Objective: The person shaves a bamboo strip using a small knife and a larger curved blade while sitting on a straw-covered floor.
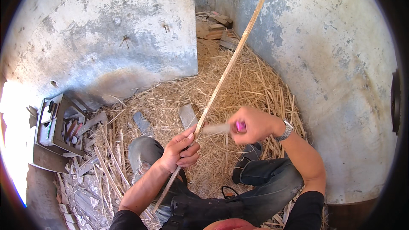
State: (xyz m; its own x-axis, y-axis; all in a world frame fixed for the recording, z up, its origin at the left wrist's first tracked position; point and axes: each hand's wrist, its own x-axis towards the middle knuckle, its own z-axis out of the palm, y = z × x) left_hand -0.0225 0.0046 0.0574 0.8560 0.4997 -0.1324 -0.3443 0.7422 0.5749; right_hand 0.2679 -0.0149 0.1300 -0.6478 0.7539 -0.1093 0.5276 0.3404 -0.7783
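A long, pale bamboo strip point(230, 64) slants from my lap up toward the far wall. My left hand point(182, 150) is closed around its lower part, with the thumb along it. In my right hand point(254, 124) is a knife point(216, 129) with a pink handle, gripped in a fist. The knife's blade is smeared by motion and reaches left to the strip just above my left hand; whether it touches cannot be told. The strip's lower end lies over my left leg.
Straw-like shavings point(260, 74) cover the floor around my bent legs. A small wooden stool point(57, 121) with tools on it stands at the left. Flat stone pieces point(187, 115) lie in front, bricks point(219, 21) in the far corner. Worn plaster walls point(332, 81) rise on both sides.
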